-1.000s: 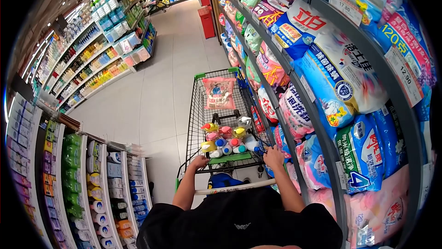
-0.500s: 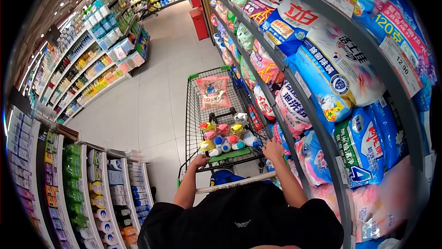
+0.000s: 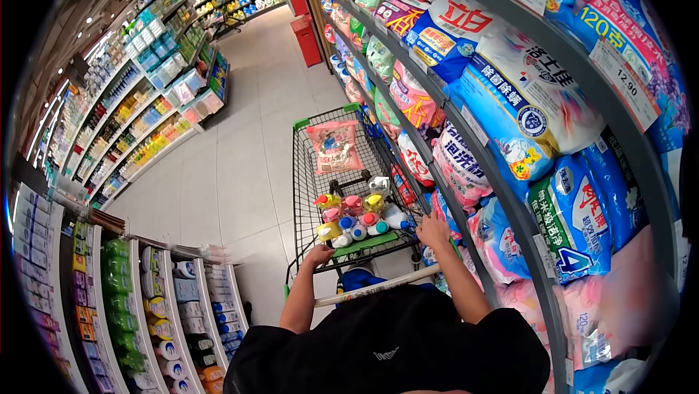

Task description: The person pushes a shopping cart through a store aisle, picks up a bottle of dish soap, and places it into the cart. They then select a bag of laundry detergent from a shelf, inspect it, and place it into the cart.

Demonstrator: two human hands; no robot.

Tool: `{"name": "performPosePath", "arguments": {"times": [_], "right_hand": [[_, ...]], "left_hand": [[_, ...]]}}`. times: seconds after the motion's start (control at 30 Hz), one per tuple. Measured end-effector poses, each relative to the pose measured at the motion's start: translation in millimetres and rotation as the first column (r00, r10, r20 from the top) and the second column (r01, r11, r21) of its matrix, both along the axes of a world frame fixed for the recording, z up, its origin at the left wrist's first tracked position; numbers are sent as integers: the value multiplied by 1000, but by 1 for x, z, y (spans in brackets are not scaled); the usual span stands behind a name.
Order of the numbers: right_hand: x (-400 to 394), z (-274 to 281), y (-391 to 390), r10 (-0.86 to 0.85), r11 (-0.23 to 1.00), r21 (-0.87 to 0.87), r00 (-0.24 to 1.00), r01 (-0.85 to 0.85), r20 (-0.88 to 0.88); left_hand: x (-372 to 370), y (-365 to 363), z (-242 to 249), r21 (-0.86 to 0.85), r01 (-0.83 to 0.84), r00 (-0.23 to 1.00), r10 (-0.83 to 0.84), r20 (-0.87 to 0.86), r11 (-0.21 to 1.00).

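A black wire shopping cart (image 3: pixel 297 197) with green trim stands in front of me. Curled at its near left corner, my left hand (image 3: pixel 319 254) is closed on the basket's edge. On the opposite side, my right hand (image 3: pixel 434 231) grips the right edge, close to the shelf. A pale handle bar (image 3: pixel 378 286) lies behind both hands, under my forearms. Inside the basket, a pink printed bag (image 3: pixel 335 148) lies flat toward the far end. Several bottles (image 3: pixel 352 205) with coloured caps are bunched at the near end.
A tall shelf (image 3: pixel 502 197) of laundry detergent bags (image 3: pixel 502 117) runs close along the cart's right side. To the left are shelves with green bottles (image 3: pixel 120 299) and a farther curved display (image 3: pixel 145 113). Grey floor tiles (image 3: pixel 247 146) stretch ahead to a red bin (image 3: pixel 306 38).
The view has turned slightly, so the aisle and shelves sit a little differently in it. Both hands keep their places on the cart, and its contents look the same.
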State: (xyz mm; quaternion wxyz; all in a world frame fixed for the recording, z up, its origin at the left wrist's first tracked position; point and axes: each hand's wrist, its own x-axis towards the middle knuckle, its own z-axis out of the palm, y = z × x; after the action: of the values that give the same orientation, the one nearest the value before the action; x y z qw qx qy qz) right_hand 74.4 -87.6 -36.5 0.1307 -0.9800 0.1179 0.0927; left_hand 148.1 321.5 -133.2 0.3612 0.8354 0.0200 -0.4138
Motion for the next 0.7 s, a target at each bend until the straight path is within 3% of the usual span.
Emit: {"name": "performPosePath", "arguments": {"times": [0.7], "right_hand": [[-6,1,0,1,1000,-5,1000,-1,-7]], "left_hand": [[-3,1,0,-6,19,1000,-19,24,1000]]}}
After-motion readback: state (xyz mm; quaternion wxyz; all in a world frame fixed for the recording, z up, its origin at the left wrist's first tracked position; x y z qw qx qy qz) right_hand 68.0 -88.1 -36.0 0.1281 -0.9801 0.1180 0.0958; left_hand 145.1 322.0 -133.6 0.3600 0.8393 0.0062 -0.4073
